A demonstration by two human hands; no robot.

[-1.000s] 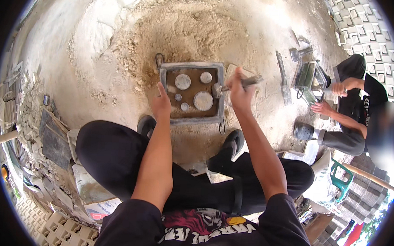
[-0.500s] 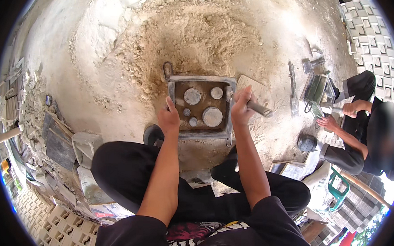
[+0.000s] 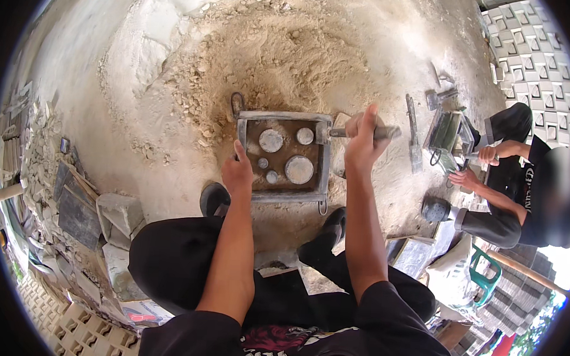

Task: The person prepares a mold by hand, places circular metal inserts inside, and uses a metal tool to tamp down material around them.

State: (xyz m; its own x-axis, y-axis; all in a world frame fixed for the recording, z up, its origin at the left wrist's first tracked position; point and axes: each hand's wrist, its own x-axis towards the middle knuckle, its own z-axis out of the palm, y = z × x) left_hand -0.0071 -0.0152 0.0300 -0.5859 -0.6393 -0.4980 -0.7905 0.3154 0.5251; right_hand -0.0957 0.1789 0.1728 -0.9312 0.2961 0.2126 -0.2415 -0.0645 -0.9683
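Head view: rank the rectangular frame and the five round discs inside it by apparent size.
Rectangular frame
Lower-right disc
Upper-left disc
Upper-right disc
Lower-left disc and middle-left disc: too close to rank

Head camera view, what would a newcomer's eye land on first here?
Probably the grey square frame in the middle, with five pale round pieces of differing sizes set in its brown fill. Next, the hammer-like tool in the person's right grip, its head at the frame's right side. Then the mound of loose earth beyond the frame, and another person seated at the far right.
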